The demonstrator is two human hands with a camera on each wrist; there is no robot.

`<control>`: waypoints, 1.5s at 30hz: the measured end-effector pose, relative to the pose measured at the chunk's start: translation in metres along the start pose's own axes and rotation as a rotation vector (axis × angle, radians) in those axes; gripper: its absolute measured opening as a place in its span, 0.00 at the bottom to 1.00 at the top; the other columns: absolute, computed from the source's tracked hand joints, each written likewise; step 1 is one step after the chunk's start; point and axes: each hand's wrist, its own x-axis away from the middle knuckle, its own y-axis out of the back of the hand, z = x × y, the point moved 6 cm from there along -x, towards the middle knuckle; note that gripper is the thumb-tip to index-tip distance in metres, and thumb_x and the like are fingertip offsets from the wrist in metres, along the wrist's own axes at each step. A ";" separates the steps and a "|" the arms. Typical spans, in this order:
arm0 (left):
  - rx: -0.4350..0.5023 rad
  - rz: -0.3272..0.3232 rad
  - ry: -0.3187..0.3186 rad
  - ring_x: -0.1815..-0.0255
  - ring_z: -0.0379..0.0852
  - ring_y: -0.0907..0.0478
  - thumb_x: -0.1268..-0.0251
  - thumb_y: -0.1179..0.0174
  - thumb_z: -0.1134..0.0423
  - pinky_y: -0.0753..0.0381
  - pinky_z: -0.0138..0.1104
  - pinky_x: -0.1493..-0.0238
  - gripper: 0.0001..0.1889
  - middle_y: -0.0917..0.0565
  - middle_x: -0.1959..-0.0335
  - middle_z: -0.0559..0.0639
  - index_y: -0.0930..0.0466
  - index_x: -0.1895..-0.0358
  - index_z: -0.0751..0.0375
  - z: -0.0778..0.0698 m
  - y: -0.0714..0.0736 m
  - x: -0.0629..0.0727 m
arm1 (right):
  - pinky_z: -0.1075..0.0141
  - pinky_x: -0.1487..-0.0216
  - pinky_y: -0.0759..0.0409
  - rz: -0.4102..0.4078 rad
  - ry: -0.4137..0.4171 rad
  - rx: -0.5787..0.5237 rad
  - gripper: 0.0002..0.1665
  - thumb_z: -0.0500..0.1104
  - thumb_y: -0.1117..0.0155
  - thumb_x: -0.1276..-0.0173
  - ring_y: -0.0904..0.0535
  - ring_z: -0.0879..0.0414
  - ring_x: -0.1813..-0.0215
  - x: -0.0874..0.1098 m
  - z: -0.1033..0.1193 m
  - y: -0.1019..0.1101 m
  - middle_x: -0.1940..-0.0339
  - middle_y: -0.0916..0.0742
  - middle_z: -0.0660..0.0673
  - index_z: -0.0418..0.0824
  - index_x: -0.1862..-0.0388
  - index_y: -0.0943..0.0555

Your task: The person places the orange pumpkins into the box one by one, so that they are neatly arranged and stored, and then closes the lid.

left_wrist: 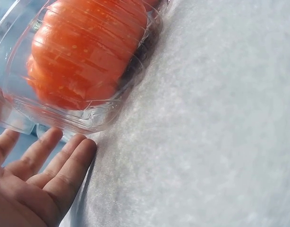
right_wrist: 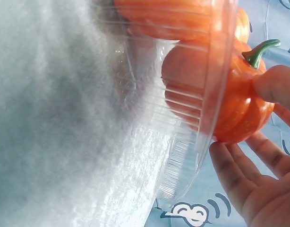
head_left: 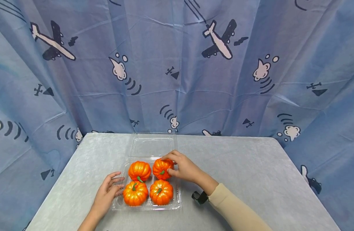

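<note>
A clear plastic clamshell container (head_left: 177, 206) lies unfolded on the table, with small orange toy pumpkins in its base. My right hand (head_left: 185, 166) holds the far right pumpkin (head_left: 159, 167) between thumb and fingers; its green stem shows beside the thumb in the right wrist view. That pumpkin sits within the container's walls. Nearest to my left hand (head_left: 105, 193) are the far left pumpkin (head_left: 139, 170) and the near left pumpkin (head_left: 135, 195). The left fingers are spread at the container's left wall, grasping nothing. At the near right is another pumpkin (head_left: 161, 194).
The transparent lid (head_left: 152, 146) lies flat behind the base, toward the table's back edge. A light grey table (head_left: 237, 173) carries everything. Behind it hangs a blue curtain (head_left: 154, 64) printed with airplanes. A dark band with a small device (head_left: 200, 197) is on my right wrist.
</note>
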 end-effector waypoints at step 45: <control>-0.006 -0.004 -0.021 0.54 0.39 0.18 0.31 0.54 0.74 0.16 0.31 0.57 0.23 0.26 0.40 0.71 0.37 0.34 0.64 0.002 0.003 -0.002 | 0.64 0.52 0.18 0.033 -0.037 -0.040 0.26 0.36 0.30 0.45 0.23 0.56 0.51 -0.002 0.001 -0.012 0.50 0.21 0.48 0.47 0.45 0.20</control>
